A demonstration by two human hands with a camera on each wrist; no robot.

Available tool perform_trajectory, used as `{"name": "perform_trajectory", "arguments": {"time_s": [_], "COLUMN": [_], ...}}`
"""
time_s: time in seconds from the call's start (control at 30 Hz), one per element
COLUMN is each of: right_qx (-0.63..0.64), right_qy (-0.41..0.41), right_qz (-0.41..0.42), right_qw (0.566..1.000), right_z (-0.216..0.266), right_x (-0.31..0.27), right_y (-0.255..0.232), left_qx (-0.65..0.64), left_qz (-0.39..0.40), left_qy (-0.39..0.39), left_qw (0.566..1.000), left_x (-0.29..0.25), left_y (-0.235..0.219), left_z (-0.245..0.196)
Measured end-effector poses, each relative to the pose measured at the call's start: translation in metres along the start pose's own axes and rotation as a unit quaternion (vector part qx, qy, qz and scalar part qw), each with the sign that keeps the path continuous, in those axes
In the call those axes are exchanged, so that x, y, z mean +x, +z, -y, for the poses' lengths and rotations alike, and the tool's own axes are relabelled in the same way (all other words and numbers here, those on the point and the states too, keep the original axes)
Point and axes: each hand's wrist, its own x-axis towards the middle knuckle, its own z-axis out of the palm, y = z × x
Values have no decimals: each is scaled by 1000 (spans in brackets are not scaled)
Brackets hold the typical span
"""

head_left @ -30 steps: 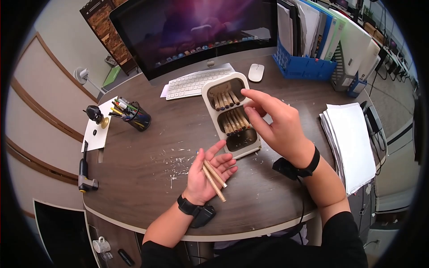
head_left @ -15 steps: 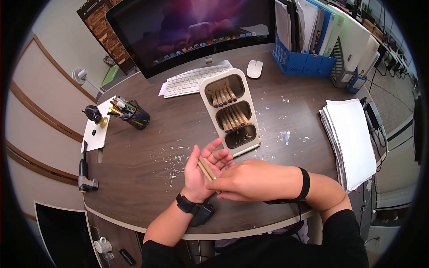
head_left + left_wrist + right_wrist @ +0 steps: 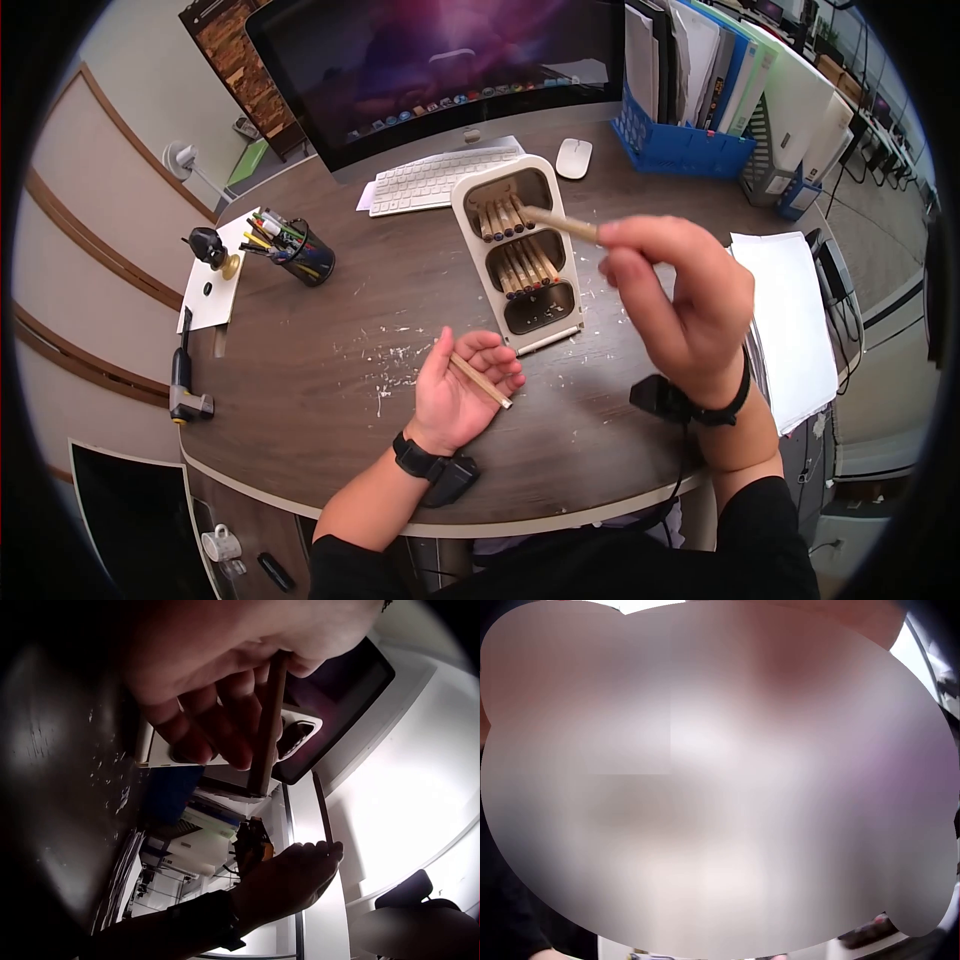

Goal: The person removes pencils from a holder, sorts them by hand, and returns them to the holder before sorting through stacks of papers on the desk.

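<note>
My right hand [image 3: 685, 290] pinches a tan pencil-like wooden stick [image 3: 560, 222] by one end, and its far end points at the top compartment of the beige three-compartment holder [image 3: 572, 270]. In the left wrist view the right hand [image 3: 289, 881] also shows with that stick [image 3: 322, 806] upright. Palm up in front of the holder, my left hand [image 3: 455, 395] carries another such stick [image 3: 480, 382] lying across it, fingers slightly bent. Several sticks [image 3: 500, 220] lie in the top compartment and several more [image 3: 525, 268] in the middle one; the bottom one has small scraps. The right wrist view is blurred.
Behind the holder are a white keyboard [image 3: 420, 185], a mouse [image 3: 574, 158] and a monitor [image 3: 430, 70]. A pen cup [image 3: 312, 262] stands to the left, a paper stack [image 3: 785, 330] to the right. White scraps [image 3: 385, 375] litter the desk.
The right hand came down to the left palm, took one of its two sticks, and has moved up and right with it towards the holder. One stick is left in the left hand.
</note>
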Motion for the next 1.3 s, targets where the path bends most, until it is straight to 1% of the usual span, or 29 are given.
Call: {"name": "perform_trajectory", "arguments": {"time_s": [0.03, 0.07, 0.13, 0.17, 0.27, 0.3, 0.37, 0.4, 0.43, 0.47, 0.5, 0.57, 0.6, 0.67, 0.7, 0.77, 0.8, 0.83, 0.87, 0.93, 0.97, 1.0, 1.03, 1.1, 1.13, 1.17, 1.2, 1.27, 1.3], "right_qx": [-31, -32, -66, -57, -41, -40, -52, -33, 10, 51, 68, 86, 86, 70, 70, 97, 98, 96, 94, 1, -50, -49, -59, -70, -56, -42, -41, 4, 4], "right_qy": [2, 2, -9, 13, 41, 39, -28, -49, -39, -27, -20, -6, -5, -65, -66, -78, -79, -100, -120, -79, -54, -28, -16, -3, 23, 49, 48, 126, 127], "right_qz": [-6, -6, 25, 31, 31, 34, 50, 101, 199, 294, 364, 484, 483, 453, 453, 354, 355, 256, 155, 91, 64, 32, 33, 32, 43, 53, 54, 106, 108], "right_qw": [999, 999, 997, 998, 998, 998, 997, 993, 979, 954, 929, 871, 871, 886, 886, 927, 926, 957, 976, 993, 995, 998, 998, 997, 997, 996, 997, 986, 986], "right_z": [-10, -21, -37, -40, -41, -36, -20, -14, -4, 5, 9, 14, 12, 6, 4, 8, 9, 11, 13, 14, 11, 3, -10, -33, -42, -46, -46, -45, -44], "right_x": [-2, -3, -9, -11, -14, -14, -14, -16, -15, -16, -25, -34, -41, -50, -52, -42, -35, -25, -18, -9, -7, -8, -8, -11, -12, -13, -13, -15, -16], "right_y": [4, 11, 26, 31, 36, 35, 28, 27, 24, 22, 24, 29, 34, 46, 45, 39, 34, 27, 20, 5, 5, 9, 12, 22, 28, 31, 32, 33, 33], "left_qx": [15, 31, 36, 40, 39, 37, 30, 28, 26, 25, 26, 28, 29, 16, 16, 26, 25, 35, 44, 46, 41, 36, 42, 47, 51, 52, 51, 48, 47], "left_qz": [-4, -8, -13, -18, -13, -13, -2, -2, -42, -82, -83, 19, 18, 34, 35, 38, 38, 11, -16, -10, 14, 38, -9, -10, -10, -10, -9, -8, -8], "left_qy": [-4, -10, -7, -2, 6, 9, 5, 7, 8, 8, 6, 12, 11, -2, -1, -33, -32, -29, -27, -19, -19, -21, -15, -13, -10, -9, -8, -6, -7], "left_qw": [1000, 999, 999, 999, 999, 999, 1000, 1000, 999, 996, 996, 999, 999, 999, 999, 998, 998, 999, 999, 999, 999, 998, 999, 999, 999, 999, 999, 999, 999], "left_x": [0, 1, 1, 1, 1, 1, 1, 0, 0, 0, 0, 1, 1, 0, 0, -2, -3, -3, -4, -1, 0, 1, 0, 0, 1, 1, 1, 0, 0], "left_y": [-1, -1, -1, 0, 1, 0, 1, 5, 11, 14, 10, 0, -2, -2, -1, 3, 8, 16, 19, 8, 2, -1, 4, 3, 3, 3, 3, 2, 2], "left_z": [1, 1, 2, 1, 0, 0, 1, 2, 4, 5, 4, 2, 2, 2, 1, 1, 2, 4, 5, 4, 3, 2, 2, 3, 2, 2, 2, 3, 3]}}
